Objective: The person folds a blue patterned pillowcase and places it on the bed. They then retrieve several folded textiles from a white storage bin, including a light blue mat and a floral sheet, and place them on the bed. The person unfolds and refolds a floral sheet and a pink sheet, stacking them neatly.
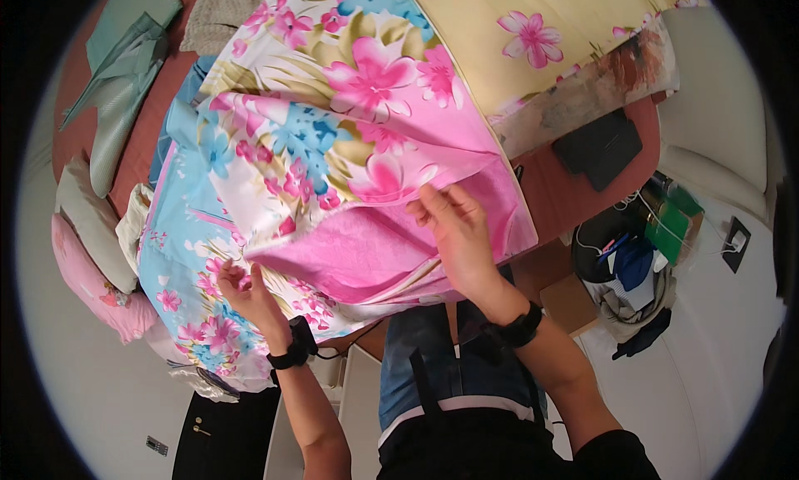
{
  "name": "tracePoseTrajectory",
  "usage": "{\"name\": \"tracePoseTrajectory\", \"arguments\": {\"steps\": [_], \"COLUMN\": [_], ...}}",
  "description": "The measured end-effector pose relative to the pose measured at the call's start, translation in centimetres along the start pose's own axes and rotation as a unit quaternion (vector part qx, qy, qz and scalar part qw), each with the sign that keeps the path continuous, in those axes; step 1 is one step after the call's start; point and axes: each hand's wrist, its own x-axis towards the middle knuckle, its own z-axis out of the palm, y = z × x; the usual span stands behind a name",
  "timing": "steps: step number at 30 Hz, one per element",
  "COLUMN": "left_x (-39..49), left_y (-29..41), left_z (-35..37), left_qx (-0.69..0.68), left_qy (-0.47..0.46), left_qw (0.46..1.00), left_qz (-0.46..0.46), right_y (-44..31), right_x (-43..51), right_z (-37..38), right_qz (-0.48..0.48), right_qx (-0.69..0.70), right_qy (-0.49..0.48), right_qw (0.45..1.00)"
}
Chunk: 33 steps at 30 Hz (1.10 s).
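Note:
A large floral cloth sheet (299, 149), printed pink, blue and olive on white, lies spread and rumpled before me. Its near edge is folded up in a loose arch, which exposes a plain pink layer (374, 249). My right hand (465, 243) is at this raised edge with thumb and fingers curled; whether they pinch the cloth is unclear. My left hand (246, 293) hovers by the left corner of the fold, fingers bent and apart, with nothing seen in them. Under it spreads a light blue floral part (187, 199).
A yellow floral panel (474, 18) lies at the far right. Green mesh fabric (122, 105) and pillows (93, 230) are at left. A dark flat object (599, 149) rests on the reddish bed surface (643, 124). A cluttered bin with cables (624, 255) stands right.

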Motion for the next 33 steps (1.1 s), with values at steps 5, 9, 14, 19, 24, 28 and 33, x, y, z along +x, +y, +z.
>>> {"name": "tracePoseTrajectory", "arguments": {"steps": [5, 9, 14, 19, 24, 28, 33], "left_x": [-4.8, -7.6, -9.1, -10.9, -11.1, -11.5, -11.6], "left_y": [6.2, 6.6, 3.5, 2.0, 2.9, 3.5, 2.9], "left_z": [3.2, 4.7, 1.7, 1.4, 2.0, 2.0, 1.9], "left_qx": [0.125, 0.071, 0.113, 0.187, 0.124, 0.141, 0.184], "left_qy": [-0.148, -0.173, -0.298, -0.343, -0.355, -0.356, -0.293], "left_qw": [0.940, 0.952, 0.900, 0.864, 0.887, 0.885, 0.891], "left_qz": [0.280, 0.241, 0.298, 0.317, 0.268, 0.266, 0.293], "right_y": [1.5, 2.3, 2.0, 1.3, -0.9, -2.3, -3.7], "right_x": [-2.3, -3.2, -4.3, -4.9, -5.1, -5.7, -7.4], "right_z": [-0.3, -2.6, -8.8, -10.7, -10.1, -9.2, -8.7], "right_qz": [-0.041, -0.115, -0.179, -0.086, 0.011, 0.089, -0.002], "right_qx": [-0.120, -0.335, -0.599, -0.608, -0.464, -0.371, -0.375], "right_qy": [-0.085, -0.164, -0.233, -0.269, -0.221, -0.218, -0.220], "right_qw": [0.988, 0.921, 0.745, 0.742, 0.858, 0.898, 0.900]}}
